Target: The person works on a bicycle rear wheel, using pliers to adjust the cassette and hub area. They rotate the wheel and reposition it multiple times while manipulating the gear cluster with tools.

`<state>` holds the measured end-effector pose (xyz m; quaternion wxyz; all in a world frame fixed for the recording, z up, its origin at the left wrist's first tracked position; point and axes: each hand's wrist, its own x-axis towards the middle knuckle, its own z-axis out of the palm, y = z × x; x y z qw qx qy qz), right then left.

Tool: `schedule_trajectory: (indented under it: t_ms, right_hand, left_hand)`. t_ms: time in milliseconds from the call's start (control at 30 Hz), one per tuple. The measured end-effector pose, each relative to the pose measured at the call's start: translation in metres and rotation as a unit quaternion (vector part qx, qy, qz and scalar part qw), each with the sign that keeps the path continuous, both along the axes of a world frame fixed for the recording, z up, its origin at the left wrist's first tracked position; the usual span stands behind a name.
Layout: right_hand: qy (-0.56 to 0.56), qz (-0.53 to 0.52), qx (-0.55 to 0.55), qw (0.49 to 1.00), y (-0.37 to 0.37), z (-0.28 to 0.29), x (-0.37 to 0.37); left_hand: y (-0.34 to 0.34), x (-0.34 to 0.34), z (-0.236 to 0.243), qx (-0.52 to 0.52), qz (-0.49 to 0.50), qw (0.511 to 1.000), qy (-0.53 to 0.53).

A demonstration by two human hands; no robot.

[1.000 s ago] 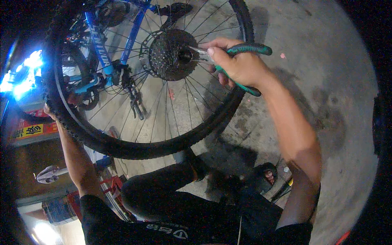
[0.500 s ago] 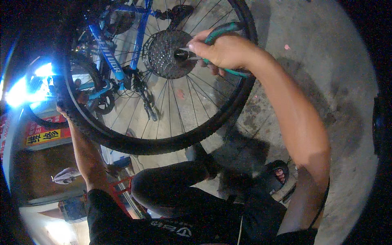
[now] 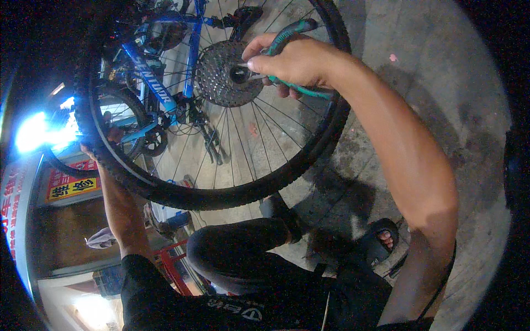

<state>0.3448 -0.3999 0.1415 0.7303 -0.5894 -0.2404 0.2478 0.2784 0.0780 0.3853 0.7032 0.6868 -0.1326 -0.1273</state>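
A bicycle wheel (image 3: 243,197) with a black knobbly tyre stands before me, its cassette (image 3: 212,74) of sprockets facing me. My right hand (image 3: 292,63) is wrapped round pliers (image 3: 295,87) with green and black handles. The pliers' jaws are at the hub (image 3: 238,74) in the middle of the cassette; the tips are partly hidden by my fingers. At the wheel's left side, my left hand (image 3: 90,153) grips the tyre and rim, largely hidden behind it; some fingers show inside the rim.
Behind the wheel is a blue bicycle frame (image 3: 148,80) with a derailleur. A bright lamp (image 3: 38,132) glares at left, above a red and yellow sign (image 3: 72,179). My bent knee (image 3: 221,248) and sandalled foot (image 3: 381,240) are below, on the stained concrete floor (image 3: 359,143).
My right hand and the pliers have shifted slightly left, still at the hub. The view has moved a little; my left hand stays on the wheel.
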Motion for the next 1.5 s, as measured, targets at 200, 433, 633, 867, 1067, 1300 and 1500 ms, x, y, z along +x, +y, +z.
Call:
schedule_trajectory:
  t_ms: [200, 433, 633, 867, 1067, 1300, 1500]
  right_hand:
    - [0.045, 0.037, 0.025, 0.998, -0.003, 0.005, -0.003]
    - [-0.017, 0.022, -0.025, 0.999, -0.006, 0.007, -0.004]
    - [-0.059, 0.015, -0.084, 0.995, -0.001, 0.01, 0.006]
    - [-0.065, 0.049, -0.026, 0.996, -0.006, 0.002, 0.01]
    - [-0.041, 0.048, -0.013, 0.998, -0.003, 0.002, 0.005]
    - [-0.01, 0.056, -0.078, 0.995, -0.009, 0.02, 0.005]
    - [-0.063, 0.049, -0.061, 0.995, -0.01, 0.01, 0.01]
  left_hand:
    - [0.003, -0.007, 0.002, 0.004, 0.037, 0.999, -0.008]
    - [-0.012, 0.002, 0.002, -0.022, -0.031, 0.999, 0.026]
    - [-0.014, 0.001, -0.001, -0.025, -0.025, 0.999, 0.011]
    - [-0.004, -0.002, 0.008, 0.006, -0.03, 0.999, 0.032]
    - [-0.021, -0.001, -0.003, -0.015, -0.026, 1.0, 0.009]
    - [-0.026, -0.001, 0.0, -0.032, -0.034, 0.998, 0.038]
    - [-0.031, 0.002, -0.003, -0.042, -0.037, 0.998, 0.036]
